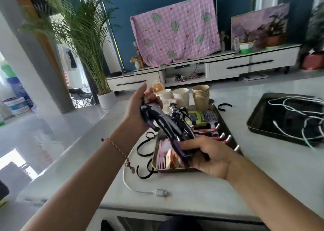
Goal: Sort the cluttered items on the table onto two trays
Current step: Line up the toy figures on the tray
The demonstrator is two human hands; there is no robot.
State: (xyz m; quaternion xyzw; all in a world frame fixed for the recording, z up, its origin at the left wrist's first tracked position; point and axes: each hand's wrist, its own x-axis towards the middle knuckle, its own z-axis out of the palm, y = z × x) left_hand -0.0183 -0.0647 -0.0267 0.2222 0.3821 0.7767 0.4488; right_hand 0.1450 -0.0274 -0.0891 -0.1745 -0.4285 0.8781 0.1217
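Note:
A black-and-purple action figure (166, 125) with white stripes is held above the near tray (228, 125). My left hand (140, 106) grips its upper end, my right hand (201, 153) grips its lower end. The near tray holds several toys: red-and-silver figures (217, 132), a green card (194, 116), a pink-and-white item (163, 153). A second dark tray (259, 115) at the right holds white cables (298, 108). On the table in front of the near tray lies a white USB cable (157, 192), with black straps (145, 146) to the tray's left.
Stacks of white paper cups (180, 97) and brown paper cups (200, 97) stand behind the near tray, beside a small orange fan (157, 87). A black strap (224, 106) lies between the trays. The table's front edge (157, 211) is close to me.

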